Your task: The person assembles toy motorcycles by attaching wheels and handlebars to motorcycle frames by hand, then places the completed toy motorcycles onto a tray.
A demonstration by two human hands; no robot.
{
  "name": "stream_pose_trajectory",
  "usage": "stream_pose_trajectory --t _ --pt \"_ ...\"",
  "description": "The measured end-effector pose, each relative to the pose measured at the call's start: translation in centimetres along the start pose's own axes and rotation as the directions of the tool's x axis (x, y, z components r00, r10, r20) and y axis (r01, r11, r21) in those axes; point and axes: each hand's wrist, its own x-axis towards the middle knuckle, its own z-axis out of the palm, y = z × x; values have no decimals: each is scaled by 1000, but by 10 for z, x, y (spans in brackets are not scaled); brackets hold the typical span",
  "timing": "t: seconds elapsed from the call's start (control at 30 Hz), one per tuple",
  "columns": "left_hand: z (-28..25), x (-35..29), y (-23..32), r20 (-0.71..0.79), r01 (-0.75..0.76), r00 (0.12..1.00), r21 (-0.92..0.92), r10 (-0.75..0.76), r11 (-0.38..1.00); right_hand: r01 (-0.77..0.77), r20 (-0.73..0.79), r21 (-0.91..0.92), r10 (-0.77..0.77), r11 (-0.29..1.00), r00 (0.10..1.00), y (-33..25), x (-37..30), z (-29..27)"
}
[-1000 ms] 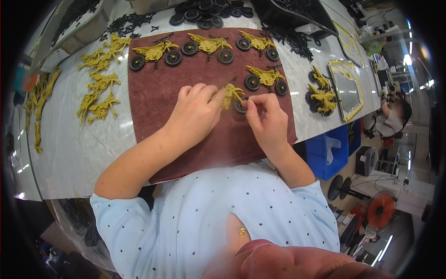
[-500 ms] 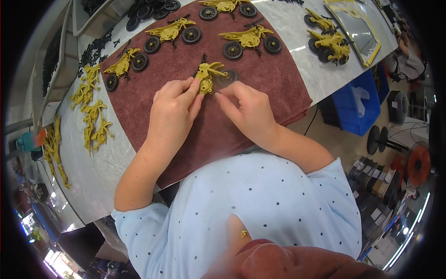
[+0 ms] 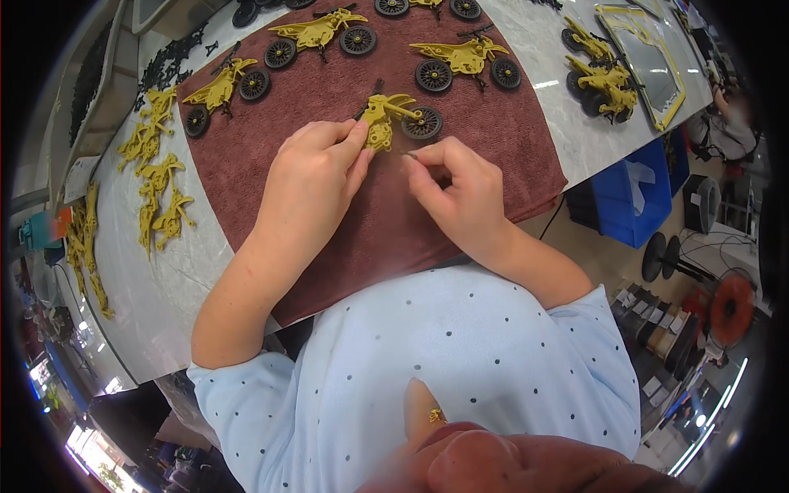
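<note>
Between my hands is a yellow plastic toy motorcycle (image 3: 380, 120) with a black handlebar-like part on top. A black spoked wheel (image 3: 422, 123) sits at its right end, by the fork. My left hand (image 3: 322, 168) pinches the toy's left side between thumb and fingers, hiding that end. To the right, my right hand (image 3: 462, 187) has thumb and forefinger pressed together just below the wheel, apart from the toy. A tiny dark bit shows at those fingertips, too small to name. All this is over a dark red cloth (image 3: 329, 271).
Several yellow toy motorcycles with black wheels (image 3: 456, 62) stand along the cloth's far side. Loose yellow parts (image 3: 167, 201) and small black pieces (image 3: 168, 62) lie left, beside grey bins (image 3: 107, 107). More toys (image 3: 604, 82) and a yellow-edged tray (image 3: 645, 70) are right; a blue crate (image 3: 629, 197) stands below.
The whole view has shifted a little. My right fingertips have drawn slightly away from the toy. The wheel, smeared before, now looks sharp. My left hand keeps its hold.
</note>
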Motion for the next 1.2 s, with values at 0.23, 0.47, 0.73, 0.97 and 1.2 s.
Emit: stream_pose_trajectory --t 0.23,0.47,0.73,0.97,1.2 --pt "-1 2 -2 10 6 1000 5 -6 1000 146 49 -124 -141 982 989 2 7 6" --pt "-1 3 -4 20 9 1000 -6 -9 1000 26 31 -59 -24 998 999 2 4 6" --pt "1 4 -4 -8 -18 1000 -23 18 1000 215 -16 -185 -222 959 975 4 4 8" --pt "-1 5 -3 -7 -21 1000 -26 20 999 181 -19 -179 -187 967 982 3 5 6" --pt "-2 4 -4 31 -11 999 7 11 1000 192 26 -226 -191 955 981 3 6 7"
